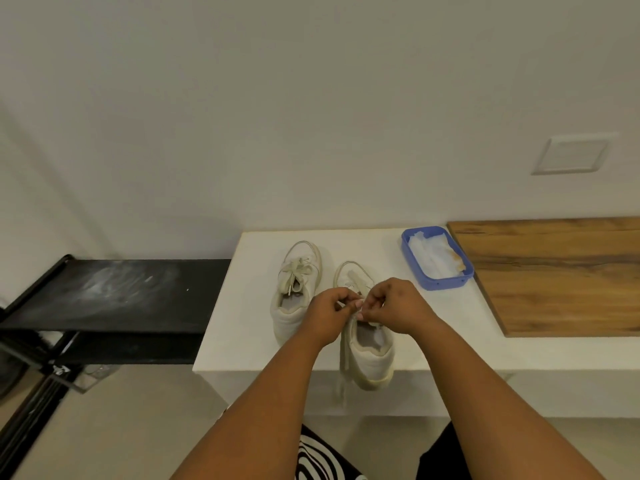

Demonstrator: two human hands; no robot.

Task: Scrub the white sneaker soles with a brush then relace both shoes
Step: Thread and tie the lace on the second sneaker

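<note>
Two white sneakers stand side by side on a white ledge (242, 306), toes toward the wall. The left sneaker (294, 292) is laced, with its bow lying on the tongue. The right sneaker (370, 351) sits nearer me, its heel hanging over the ledge's front edge. My left hand (329, 315) and my right hand (391, 306) meet over its tongue, and each pinches the white lace (360, 308) with curled fingers. A loose lace end (341, 379) dangles down the front of the ledge. No brush is in view.
A blue plastic tray (420, 282) holding white cloth or paper sits at the back right of the ledge. A wooden board (561, 271) lies further right. A black rack (110, 292) stands to the left, lower than the ledge.
</note>
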